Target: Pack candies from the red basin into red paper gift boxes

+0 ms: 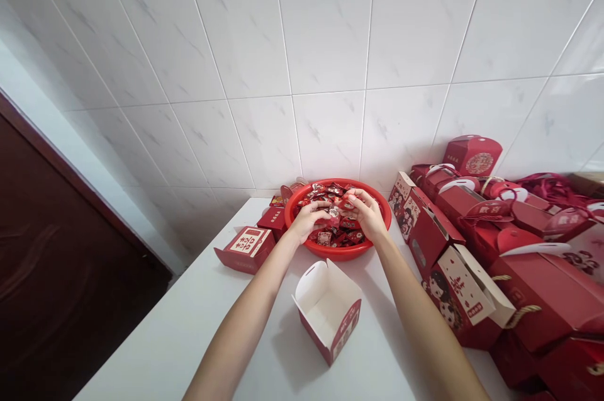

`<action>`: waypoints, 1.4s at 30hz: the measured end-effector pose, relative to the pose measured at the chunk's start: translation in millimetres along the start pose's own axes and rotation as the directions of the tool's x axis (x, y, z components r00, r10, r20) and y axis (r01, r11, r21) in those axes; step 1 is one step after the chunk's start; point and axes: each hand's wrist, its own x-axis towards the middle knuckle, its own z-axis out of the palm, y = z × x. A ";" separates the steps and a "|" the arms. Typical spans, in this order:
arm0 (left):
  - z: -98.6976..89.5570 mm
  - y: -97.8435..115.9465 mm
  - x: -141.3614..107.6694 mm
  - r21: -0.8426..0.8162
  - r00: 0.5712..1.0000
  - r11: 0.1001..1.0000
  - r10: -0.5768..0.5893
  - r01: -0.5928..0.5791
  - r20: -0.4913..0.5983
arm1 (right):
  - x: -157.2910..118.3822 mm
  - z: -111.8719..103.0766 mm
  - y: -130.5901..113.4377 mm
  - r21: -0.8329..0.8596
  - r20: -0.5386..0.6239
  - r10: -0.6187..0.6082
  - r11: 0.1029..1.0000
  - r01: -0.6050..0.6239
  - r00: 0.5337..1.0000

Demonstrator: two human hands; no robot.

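A red round basin (337,254) holds many small red wrapped candies (337,237). Over its left part is my left hand (309,221), fingers bent around something I cannot make out among the wrappers. My right hand (368,213) is over the right part, its thumb and fingers pinched on a red wrapped candy (348,199). In front of the basin, between my forearms, an open red box (329,313) with a white inside stands with nothing in it.
Left of the basin lie red boxes, one with gold lettering (248,247). Many red gift boxes (542,288) with rope handles are piled at the right. A tiled wall (325,130) rises behind the white table (198,313).
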 end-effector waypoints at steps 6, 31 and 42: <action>1.1 -0.5 0.0 -0.095 0.993 0.992 0.069 -0.078 -0.098 | 0.0 -0.5 0.9 -0.128 0.063 0.113 0.986 -0.104 0.992; -1.6 -0.8 -2.6 -0.185 0.969 0.965 0.150 -0.187 -0.197 | 9.7 4.5 21.7 -0.968 0.158 0.235 0.227 0.104 0.959; -3.1 -6.6 -0.2 -0.184 0.965 0.958 0.186 -0.219 -0.185 | 14.6 -3.6 26.8 -0.939 0.175 0.248 0.332 0.086 0.953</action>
